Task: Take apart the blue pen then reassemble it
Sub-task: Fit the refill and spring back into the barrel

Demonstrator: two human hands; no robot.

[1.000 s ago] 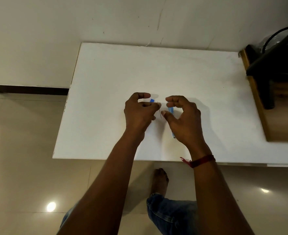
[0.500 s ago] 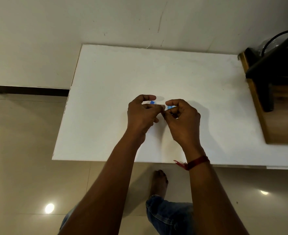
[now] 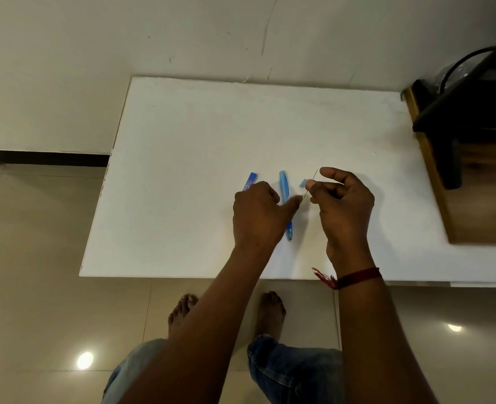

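Your right hand (image 3: 343,205) is raised over the white table (image 3: 182,170) and pinches a hair-thin refill (image 3: 315,174) between thumb and forefinger. The rod slants, its far end rising past your thumb tip and its near end poking out toward your left thumb. Just left of that pinch sits a small pale-blue piece (image 3: 303,183); you cannot tell whether it lies on the table or touches your thumb. The translucent blue barrel (image 3: 284,188) lies flat on the table between your hands, running roughly away from you, its darker end nearest the table edge. Your left hand (image 3: 258,220) hovers there with fingers curled down and thumb stretched across the barrel. The blue cap (image 3: 251,179) lies to the left with its near end hidden behind your knuckles, so whether those fingers grip it cannot be told. A red thread band (image 3: 357,277) circles your right wrist.
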